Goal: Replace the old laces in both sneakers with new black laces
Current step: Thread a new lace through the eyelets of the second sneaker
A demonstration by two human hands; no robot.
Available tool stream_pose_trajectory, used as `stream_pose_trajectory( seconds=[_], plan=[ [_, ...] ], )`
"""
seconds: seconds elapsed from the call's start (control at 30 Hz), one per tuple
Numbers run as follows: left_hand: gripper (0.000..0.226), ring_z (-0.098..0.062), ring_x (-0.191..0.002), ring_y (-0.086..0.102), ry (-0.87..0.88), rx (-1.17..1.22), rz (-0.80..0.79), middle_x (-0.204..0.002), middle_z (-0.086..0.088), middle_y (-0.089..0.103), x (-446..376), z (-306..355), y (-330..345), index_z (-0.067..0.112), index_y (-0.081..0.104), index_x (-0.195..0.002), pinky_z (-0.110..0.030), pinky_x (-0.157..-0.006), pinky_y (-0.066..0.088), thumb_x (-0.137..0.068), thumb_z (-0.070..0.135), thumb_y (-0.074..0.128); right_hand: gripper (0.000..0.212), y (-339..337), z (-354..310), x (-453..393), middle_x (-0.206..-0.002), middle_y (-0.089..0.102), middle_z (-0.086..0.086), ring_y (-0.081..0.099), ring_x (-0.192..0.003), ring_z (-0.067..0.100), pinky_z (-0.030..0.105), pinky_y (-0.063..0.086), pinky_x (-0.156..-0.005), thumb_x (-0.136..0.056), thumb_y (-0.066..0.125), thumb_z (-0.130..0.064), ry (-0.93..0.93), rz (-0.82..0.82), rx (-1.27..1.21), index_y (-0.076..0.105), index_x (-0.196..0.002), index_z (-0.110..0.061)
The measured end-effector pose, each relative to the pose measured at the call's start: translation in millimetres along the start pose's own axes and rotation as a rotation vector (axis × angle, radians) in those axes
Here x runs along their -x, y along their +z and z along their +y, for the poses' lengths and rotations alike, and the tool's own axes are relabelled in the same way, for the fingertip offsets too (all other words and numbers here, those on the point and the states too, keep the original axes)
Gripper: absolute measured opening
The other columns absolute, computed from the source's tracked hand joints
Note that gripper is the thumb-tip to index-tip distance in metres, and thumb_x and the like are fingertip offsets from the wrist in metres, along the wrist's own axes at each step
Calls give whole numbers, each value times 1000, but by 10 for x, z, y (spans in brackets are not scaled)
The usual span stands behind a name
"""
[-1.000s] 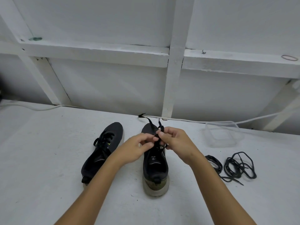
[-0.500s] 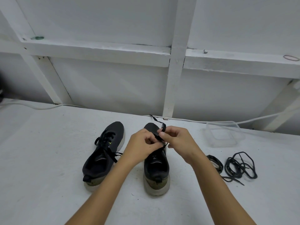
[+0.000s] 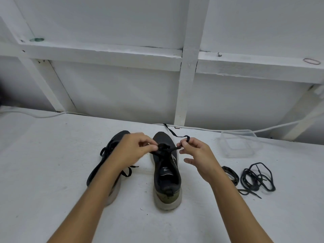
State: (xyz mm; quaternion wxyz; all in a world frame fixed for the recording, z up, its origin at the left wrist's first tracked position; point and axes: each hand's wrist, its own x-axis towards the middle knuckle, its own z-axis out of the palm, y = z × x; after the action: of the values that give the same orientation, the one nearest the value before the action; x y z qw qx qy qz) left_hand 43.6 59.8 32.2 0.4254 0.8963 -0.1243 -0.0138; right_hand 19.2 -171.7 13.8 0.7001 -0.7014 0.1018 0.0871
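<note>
Two dark sneakers stand side by side on the white table, toes pointing away from me. Over the right sneaker (image 3: 167,178) my left hand (image 3: 135,148) pinches one side of a black lace (image 3: 164,149) at the front eyelets. My right hand (image 3: 194,151) pinches the other side of that lace just right of the shoe; its loose end (image 3: 172,133) trails back toward the wall. The left sneaker (image 3: 107,155) lies partly under my left forearm, with its lace ends loose beside it.
A tangle of loose black laces (image 3: 256,179) lies right of my right forearm, a smaller coil (image 3: 230,174) beside it. A clear plastic container (image 3: 240,143) sits at the back right. A white cable (image 3: 263,130) runs along the wall's foot.
My hands have drawn apart sideways over the right sneaker, stretching the lace between them. The lace's free end now lies flatter behind the toe.
</note>
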Motion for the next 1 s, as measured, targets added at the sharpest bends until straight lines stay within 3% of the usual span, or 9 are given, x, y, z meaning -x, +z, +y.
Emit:
stream_pose_trajectory(
  seconds=[0.17,0.27,0.33,0.47,0.57,0.67,0.8,0.9,1.0],
  plan=[
    [23,-14,-78,59,-4,-382,259,-89,8,61,5,-167,-372,24,77,-87,-29,-77,46,-84,4,67,13,-42,138,35,-100,77,-4,66,-86,11,31,50,-75,-101,61,-26,81,6,32,72,-95,-21],
    [26,-9,-60,64,-140,-212,465,-81,7,68,66,-131,-342,22,71,-77,-23,-64,48,-84,0,58,14,-1,188,45,-99,77,-3,64,-82,12,30,49,-73,-102,59,-26,96,8,0,70,-96,-20],
    [28,-8,-66,67,-192,-67,527,-78,7,73,105,-105,-301,21,71,-81,-21,-67,51,-87,0,54,13,-2,204,44,-97,77,-2,64,-80,12,30,49,-72,-102,60,-26,101,22,-16,70,-97,-18],
    [28,-13,-84,58,-23,-272,666,-92,5,70,119,-257,-324,15,75,-86,-25,-76,44,-85,-6,57,14,-33,229,41,-93,77,-3,64,-75,11,27,48,-66,-100,63,-27,137,67,25,71,-93,-18],
    [34,-24,-86,54,-19,-510,571,-88,4,71,135,-385,-328,19,76,-76,-33,-66,42,-79,-10,59,19,-56,262,20,-89,77,-1,64,-70,13,26,46,-61,-99,63,-25,177,124,145,67,-82,-18],
    [36,-24,-86,49,-62,-584,522,-89,4,70,170,-487,-374,21,77,-78,-31,-61,36,-81,-10,59,26,-86,296,32,-85,77,1,63,-63,9,23,46,-57,-97,64,-30,219,133,303,70,-90,-6],
    [30,-21,-105,51,-145,-632,183,-113,8,65,178,-538,-448,28,76,-105,-36,-77,47,-85,8,65,37,-70,315,83,-82,71,-4,64,-70,9,23,42,-57,-89,71,-51,167,166,617,66,-94,-14],
    [25,-10,-96,57,40,-444,36,-115,14,64,223,-371,-264,26,74,-112,-31,-86,47,-89,19,70,17,-11,267,83,-94,67,-11,61,-77,10,18,40,-60,-93,71,-38,-53,188,644,64,-99,-24],
    [27,-2,-92,61,170,-216,-50,-116,12,68,249,-151,96,23,71,-121,-20,-90,47,-97,15,61,16,40,180,67,-107,69,-20,67,-79,5,14,47,-70,-98,65,-27,-151,-65,600,69,-111,-36]
  ],
)
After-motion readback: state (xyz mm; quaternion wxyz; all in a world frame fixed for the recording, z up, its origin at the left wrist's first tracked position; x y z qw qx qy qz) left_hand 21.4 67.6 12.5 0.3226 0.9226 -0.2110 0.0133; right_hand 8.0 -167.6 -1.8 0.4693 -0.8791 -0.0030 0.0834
